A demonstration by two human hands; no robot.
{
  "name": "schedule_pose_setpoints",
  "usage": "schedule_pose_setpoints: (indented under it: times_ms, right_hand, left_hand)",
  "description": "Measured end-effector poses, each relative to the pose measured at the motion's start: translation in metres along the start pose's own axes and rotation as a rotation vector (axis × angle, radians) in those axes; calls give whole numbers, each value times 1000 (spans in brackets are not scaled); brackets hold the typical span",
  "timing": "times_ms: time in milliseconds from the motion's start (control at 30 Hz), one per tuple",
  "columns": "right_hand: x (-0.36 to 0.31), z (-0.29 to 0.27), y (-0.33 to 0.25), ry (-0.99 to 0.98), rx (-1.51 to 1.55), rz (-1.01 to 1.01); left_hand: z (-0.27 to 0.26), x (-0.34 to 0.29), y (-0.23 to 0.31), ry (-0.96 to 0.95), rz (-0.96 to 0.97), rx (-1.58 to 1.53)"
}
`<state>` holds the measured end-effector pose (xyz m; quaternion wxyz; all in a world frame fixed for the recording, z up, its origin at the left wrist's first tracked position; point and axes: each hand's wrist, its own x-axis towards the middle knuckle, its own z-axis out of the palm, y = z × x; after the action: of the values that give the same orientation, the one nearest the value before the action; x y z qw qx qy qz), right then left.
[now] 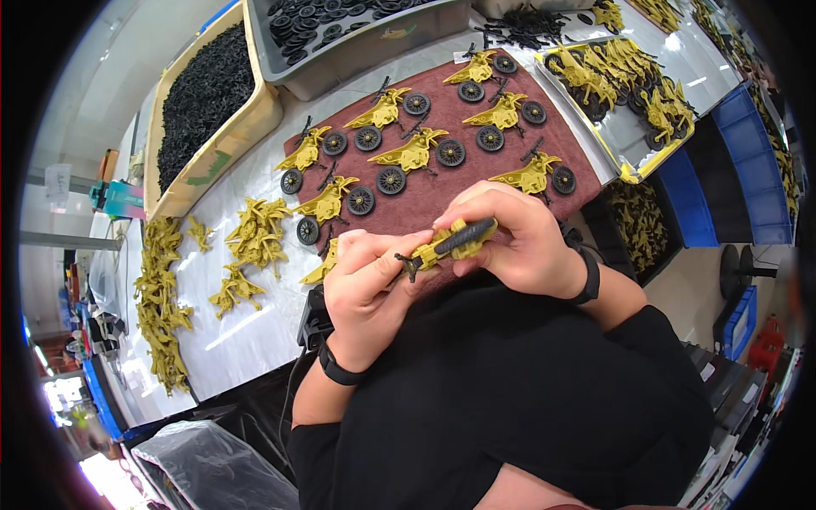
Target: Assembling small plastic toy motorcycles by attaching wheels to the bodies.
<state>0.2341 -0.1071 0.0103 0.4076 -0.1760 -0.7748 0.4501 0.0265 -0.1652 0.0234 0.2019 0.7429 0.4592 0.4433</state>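
Note:
Both hands are closed on one yellow toy motorcycle, held up in front of my black shirt. My left hand pinches its left end, where black handlebars stick out. My right hand grips the other end, by a black tyre seen edge-on. My fingers hide parts of the toy. Beyond the hands lies a maroon cloth. Sets of parts rest on it in rows, each with a yellow motorcycle body, spoked black wheels and a small black handlebar piece. Another yellow body is partly hidden by my left hand.
A beige bin of small black parts and a grey bin of black wheels stand at the back. Yellow bodies lie piled on the left. A yellow-rimmed tray of motorcycles sits right, beside blue bins.

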Motion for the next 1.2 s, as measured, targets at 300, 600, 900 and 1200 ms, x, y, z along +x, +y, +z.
schedule_pose_setpoints:
  times_ms: [300, 600, 900, 1200]
  right_hand:
    - [0, 1, 7, -18, 641, 492]
    - [-1, 7, 1, 177, 349, 398]
    - [-1, 14, 3, 174, 208, 319]
    - [1, 14, 16, 63, 91, 544]
  left_hand:
    - [7, -6, -23, 249, 340, 523]
    - [5, -15, -35, 79, -92, -327]
    - [11, -15, -21, 129, -241, -504]
    - [7, -20, -31, 65, -471, -511]
